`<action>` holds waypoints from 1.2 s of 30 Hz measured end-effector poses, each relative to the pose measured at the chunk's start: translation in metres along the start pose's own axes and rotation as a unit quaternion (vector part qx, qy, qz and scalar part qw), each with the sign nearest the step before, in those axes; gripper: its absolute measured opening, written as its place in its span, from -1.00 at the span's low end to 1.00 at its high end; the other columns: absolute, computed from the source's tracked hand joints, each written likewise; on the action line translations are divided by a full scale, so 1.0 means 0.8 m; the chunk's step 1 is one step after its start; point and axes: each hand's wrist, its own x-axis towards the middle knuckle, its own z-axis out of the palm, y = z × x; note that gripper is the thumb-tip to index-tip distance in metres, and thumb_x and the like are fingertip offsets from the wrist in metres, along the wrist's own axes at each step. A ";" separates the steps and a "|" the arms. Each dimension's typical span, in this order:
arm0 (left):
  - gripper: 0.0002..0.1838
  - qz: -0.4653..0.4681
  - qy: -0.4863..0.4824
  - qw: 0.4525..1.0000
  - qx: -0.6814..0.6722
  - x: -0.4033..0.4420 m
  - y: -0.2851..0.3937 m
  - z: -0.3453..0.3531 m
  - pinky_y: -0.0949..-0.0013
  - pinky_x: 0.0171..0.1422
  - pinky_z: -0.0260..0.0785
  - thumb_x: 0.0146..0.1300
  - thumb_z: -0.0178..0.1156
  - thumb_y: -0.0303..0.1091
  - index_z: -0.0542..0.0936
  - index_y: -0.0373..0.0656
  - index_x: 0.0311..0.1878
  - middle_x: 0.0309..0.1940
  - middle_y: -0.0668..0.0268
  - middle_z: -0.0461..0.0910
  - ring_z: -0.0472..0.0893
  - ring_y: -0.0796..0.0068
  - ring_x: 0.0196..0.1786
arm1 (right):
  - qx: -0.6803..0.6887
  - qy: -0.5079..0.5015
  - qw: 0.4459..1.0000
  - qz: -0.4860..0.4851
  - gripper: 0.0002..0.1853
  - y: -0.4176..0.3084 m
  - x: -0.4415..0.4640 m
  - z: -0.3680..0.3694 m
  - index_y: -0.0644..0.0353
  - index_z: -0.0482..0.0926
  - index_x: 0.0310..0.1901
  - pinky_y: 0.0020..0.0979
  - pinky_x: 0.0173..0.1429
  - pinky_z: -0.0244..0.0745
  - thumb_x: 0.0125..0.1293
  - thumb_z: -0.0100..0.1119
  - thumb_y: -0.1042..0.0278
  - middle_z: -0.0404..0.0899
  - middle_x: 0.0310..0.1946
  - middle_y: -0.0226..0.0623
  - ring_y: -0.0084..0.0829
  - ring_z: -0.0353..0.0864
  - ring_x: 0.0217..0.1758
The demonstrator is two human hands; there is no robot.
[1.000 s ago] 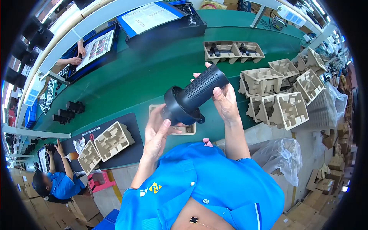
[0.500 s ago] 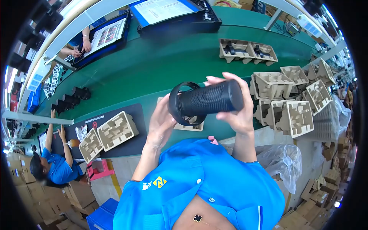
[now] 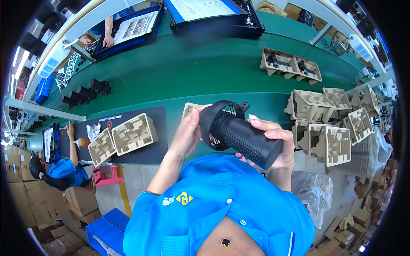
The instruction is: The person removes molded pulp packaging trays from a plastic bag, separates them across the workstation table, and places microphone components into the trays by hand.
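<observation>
Between my two hands is a black textured cylinder with a wide ring-shaped collar at one end. My left hand is closed around the collar's side, thumb near its rim. My right hand wraps the plain end of the cylinder, fingers over the top, with its palm partly hidden. The cylinder slants down to the right, toward my body. A small tab sticks out at the collar's upper right. Partly hidden behind my left hand is a beige pulp tray.
Pulp trays are piled at right; another pair on the green bench holds black parts. At left, two trays lie on a dark mat, near black cylinders. A co-worker sits left; another person's hand is across the bench.
The cylinder has turned in my hands: its plain end has swung down toward my body, and the collar's open frame now faces up more. My right hand has moved lower and right.
</observation>
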 end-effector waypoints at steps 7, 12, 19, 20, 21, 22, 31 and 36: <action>-0.40 0.082 0.029 0.990 0.114 -0.004 0.010 -0.010 0.40 0.22 0.46 0.40 0.24 -0.26 0.31 -0.23 0.42 0.27 0.24 0.41 0.51 0.47 0.23 | -0.217 0.021 0.962 0.162 -0.26 -0.007 -0.018 -0.022 0.22 0.43 0.15 -0.17 0.25 0.51 -0.14 0.58 0.62 0.56 0.14 -0.04 -0.11 0.56 0.23; -0.18 0.164 0.010 0.977 0.136 -0.010 0.020 0.000 0.27 0.43 0.30 0.18 0.39 -0.55 0.23 -0.22 0.48 0.32 0.17 0.35 0.42 0.37 0.34 | -0.350 0.005 0.910 0.220 -0.29 0.012 -0.030 -0.016 0.15 0.48 0.17 -0.24 0.16 0.50 -0.14 0.44 0.67 0.53 0.04 -0.11 -0.10 0.57 0.10; -0.17 0.222 0.001 0.946 0.235 -0.013 0.015 -0.003 0.25 0.39 0.37 0.13 0.40 -0.61 0.25 -0.25 0.47 0.34 0.13 0.30 0.42 0.33 0.34 | -0.382 -0.010 0.903 0.196 -0.25 0.041 -0.039 -0.010 0.12 0.49 0.20 -0.18 0.13 0.49 -0.18 0.42 0.66 0.52 0.03 -0.14 -0.08 0.54 0.10; -0.18 0.233 0.007 0.936 0.263 -0.014 0.016 0.000 0.25 0.38 0.38 0.12 0.40 -0.61 0.26 -0.25 0.46 0.33 0.12 0.31 0.42 0.32 0.34 | -0.381 -0.008 0.904 0.196 -0.24 0.045 -0.039 -0.008 0.12 0.49 0.20 -0.18 0.13 0.49 -0.18 0.42 0.66 0.52 0.03 -0.14 -0.08 0.54 0.10; -0.18 0.243 0.012 0.925 0.290 -0.016 0.019 0.007 0.24 0.38 0.38 0.11 0.41 -0.61 0.28 -0.26 0.45 0.32 0.12 0.32 0.43 0.31 0.33 | -0.380 -0.006 0.904 0.196 -0.24 0.049 -0.039 -0.007 0.11 0.49 0.20 -0.18 0.14 0.49 -0.18 0.42 0.65 0.52 0.03 -0.15 -0.07 0.53 0.10; -0.19 0.254 0.016 0.914 0.316 -0.018 0.022 0.014 0.24 0.37 0.39 0.10 0.41 -0.61 0.29 -0.26 0.44 0.31 0.11 0.34 0.44 0.30 0.33 | -0.391 -0.011 0.899 0.195 -0.24 0.053 -0.040 -0.006 0.12 0.49 0.20 -0.17 0.17 0.45 -0.17 0.44 0.63 0.52 0.05 -0.14 -0.07 0.52 0.11; -0.19 0.349 -0.004 0.801 0.486 -0.019 0.022 0.027 0.14 0.40 0.31 -0.02 0.49 -0.55 0.39 -0.24 0.37 0.26 0.08 0.47 0.45 0.08 0.30 | -0.440 0.027 0.886 0.141 -0.26 0.099 -0.063 0.003 0.19 0.44 0.17 -0.15 0.23 0.36 -0.15 0.54 0.48 0.50 0.13 -0.12 -0.05 0.49 0.17; -0.19 0.334 0.013 0.808 0.484 -0.024 0.020 0.023 0.13 0.39 0.31 -0.03 0.49 -0.55 0.41 -0.24 0.36 0.25 0.08 0.49 0.46 0.08 0.29 | -0.421 0.035 0.897 0.132 -0.26 0.111 -0.065 0.009 0.20 0.44 0.17 -0.15 0.24 0.37 -0.14 0.54 0.50 0.48 0.17 -0.09 -0.02 0.47 0.22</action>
